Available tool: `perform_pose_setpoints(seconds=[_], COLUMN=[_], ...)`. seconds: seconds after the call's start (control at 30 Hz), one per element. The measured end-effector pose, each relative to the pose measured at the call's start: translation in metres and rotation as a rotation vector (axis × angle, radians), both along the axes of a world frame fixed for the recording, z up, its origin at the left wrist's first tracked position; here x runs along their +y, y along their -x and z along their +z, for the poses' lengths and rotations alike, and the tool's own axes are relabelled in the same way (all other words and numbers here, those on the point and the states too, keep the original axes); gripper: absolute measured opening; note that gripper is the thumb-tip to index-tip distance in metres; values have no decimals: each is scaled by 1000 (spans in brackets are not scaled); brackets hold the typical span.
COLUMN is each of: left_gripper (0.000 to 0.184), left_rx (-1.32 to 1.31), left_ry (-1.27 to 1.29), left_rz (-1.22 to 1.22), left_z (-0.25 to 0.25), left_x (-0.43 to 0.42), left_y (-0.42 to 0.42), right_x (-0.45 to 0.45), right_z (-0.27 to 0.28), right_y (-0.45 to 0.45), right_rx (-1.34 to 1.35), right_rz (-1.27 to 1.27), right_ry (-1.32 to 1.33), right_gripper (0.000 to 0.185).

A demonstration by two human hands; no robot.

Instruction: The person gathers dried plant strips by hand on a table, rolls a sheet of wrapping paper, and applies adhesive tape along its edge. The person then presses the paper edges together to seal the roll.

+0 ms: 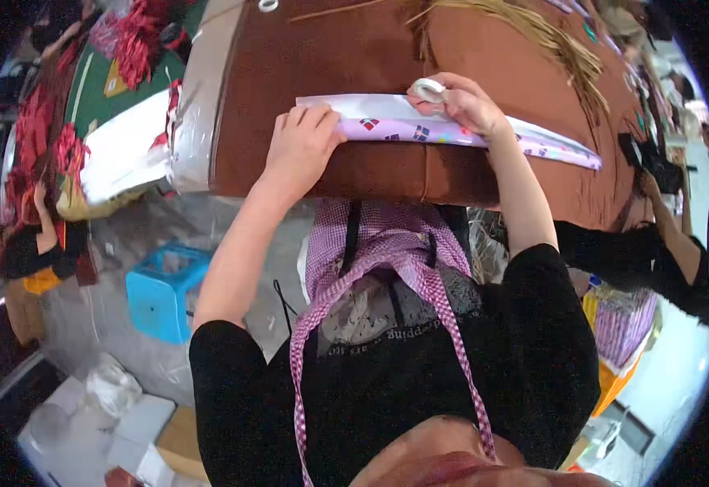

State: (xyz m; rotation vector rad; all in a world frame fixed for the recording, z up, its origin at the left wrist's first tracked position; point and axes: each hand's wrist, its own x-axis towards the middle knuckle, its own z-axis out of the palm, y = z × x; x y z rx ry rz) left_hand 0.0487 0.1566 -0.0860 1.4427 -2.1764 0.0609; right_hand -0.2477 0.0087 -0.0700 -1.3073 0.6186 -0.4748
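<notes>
- On the brown counter (330, 49), at 12 o'clock, lies the rolled lilac patterned sheet (399, 131); it seems light, soft, perhaps slippery, easily creased, so best held gently near both ends.
- Left hand (302, 138), half curled, covers its 9 o'clock end; whether this grip pinches, I cannot tell.
- Right hand (473, 105), at 1 o'clock, has closed grip on white tape roll (430, 82).
- Tape's free end is hard to make out.

Over one brown table (314, 57) are two hands of the person, one left hand (302, 142) and one right hand (472, 105), with one patterned sheet (395, 131) and one tape roll (429, 86). Toward the table's far side are one white ring (268, 5) and tan strips (525, 26) too bunched to count. One blue stool (156, 304) stands off the table's near left corner.
</notes>
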Motion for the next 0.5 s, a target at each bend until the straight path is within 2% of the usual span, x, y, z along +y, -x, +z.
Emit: perform_pose_setpoints(seconds=[0.1, 0.17, 0.2, 0.23, 0.3, 0.33, 0.37, 0.43, 0.5], left_gripper=[31, 30, 30, 30, 32, 35, 38, 40, 42], left_rx=[3, 16, 14, 13, 8, -9, -25, -4, 11], left_ry=[-6, 6, -3, -9, -14, -32, -51, -12, 21], left_rz=[23, 40, 42, 40, 24, 57, 93, 114, 141], left_z=[-4, -7, -8, -10, -12, -11, -11, -12, -10], left_x=[8, 12, 12, 13, 9, 9, 10, 13, 21], left_y=[9, 15, 20, 24, 31, 36, 38, 40, 40], right_x=[10, 20, 18, 19, 16, 16, 17, 15, 17], right_z=[9, 31, 36, 33, 27, 15, 7, -3, -4], right_y=[-5, -16, -23, -35, -65, -76, -85, -103, -101], right_rx=[-110, 8, 21, 13, -6, 8, 3, -54, -98], right_rz=[3, 78, 220, 221, 521, 506, 511, 327, 353], right_ry=[12, 71, 100, 90, 175, 77, 74, -334, -259], right_gripper=[46, 45, 43, 43, 41, 32, 32, 25, 20])
